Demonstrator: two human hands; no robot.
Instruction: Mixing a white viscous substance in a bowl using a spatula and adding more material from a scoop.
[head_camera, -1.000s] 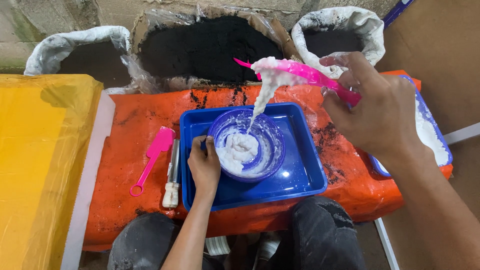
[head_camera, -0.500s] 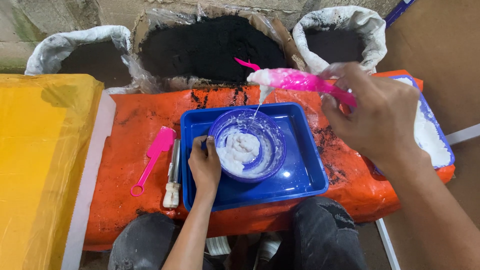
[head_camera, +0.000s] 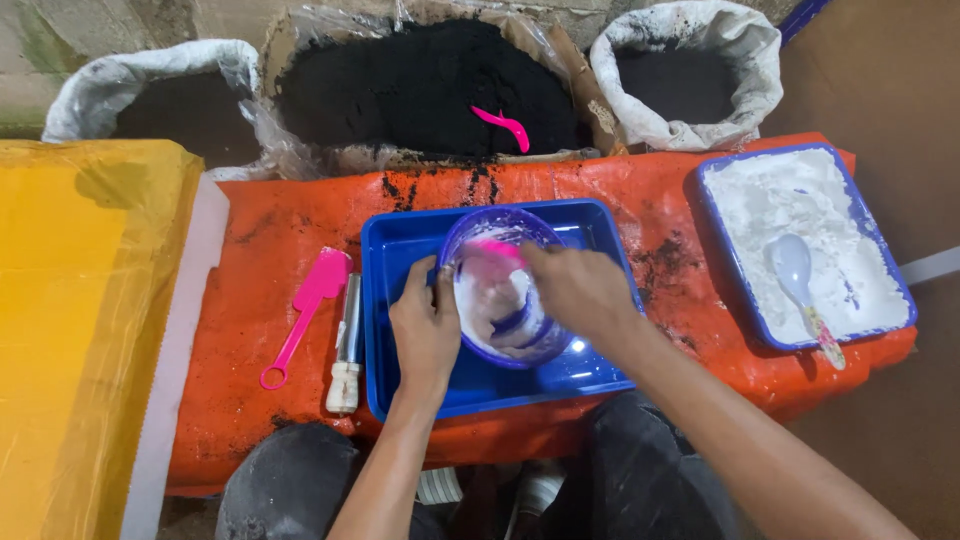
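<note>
While left hand (head_camera: 425, 325) grips bowl (head_camera: 500, 290) rim — right hand (head_camera: 580, 290) reaches inside.

You have two hands (head_camera: 425, 330) (head_camera: 580, 290) in view and one clear bowl (head_camera: 500, 290). Two blue trays (head_camera: 400, 250) (head_camera: 720, 180) sit before you. Count three sacks of dark soil (head_camera: 140, 100) (head_camera: 420, 90) (head_camera: 690, 70), three pink tools (head_camera: 305, 310) (head_camera: 505, 127) (head_camera: 490, 250), one pale spoon (head_camera: 795, 270) and one white-handled brush (head_camera: 346, 345).
</note>
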